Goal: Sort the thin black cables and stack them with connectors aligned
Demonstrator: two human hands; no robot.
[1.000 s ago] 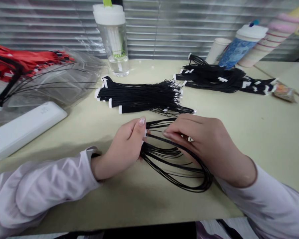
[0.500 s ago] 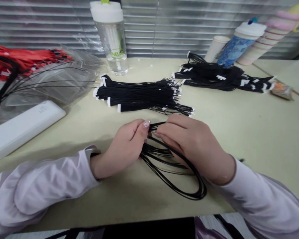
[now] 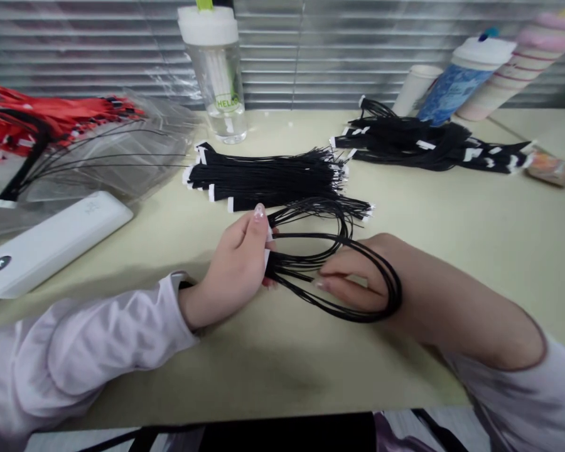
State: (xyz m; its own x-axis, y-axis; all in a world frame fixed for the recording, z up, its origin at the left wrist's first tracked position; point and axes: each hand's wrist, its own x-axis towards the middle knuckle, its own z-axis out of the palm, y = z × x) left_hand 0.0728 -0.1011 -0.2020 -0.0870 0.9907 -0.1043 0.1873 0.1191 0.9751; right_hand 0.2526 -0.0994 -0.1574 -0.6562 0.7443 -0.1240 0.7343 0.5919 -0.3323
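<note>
My left hand (image 3: 238,260) pinches the white-tipped end of a bundle of thin black wires (image 3: 301,267) between thumb and fingers. The wires spread from there into long loops. My right hand (image 3: 358,279) lies inside those loops, with the wires curving around it, and its fingertips rest near the bundle. Just behind both hands lies a large pile of black wires with white tabs (image 3: 263,179). Its far end touches the top of the loops. A second, looser pile of black wires (image 3: 414,144) sits further back on the right.
A clear plastic bag (image 3: 108,157) holding red and black wires (image 3: 42,119) lies at the left, beside a white power bank (image 3: 56,242). A water bottle (image 3: 214,75) and several cups (image 3: 456,85) stand along the blinds. A snack packet (image 3: 548,168) lies at the far right.
My right hand has slid through the loops, away from the pinched end, and more of its forearm shows. The loops have swung back toward the large pile. My left hand has barely moved.
</note>
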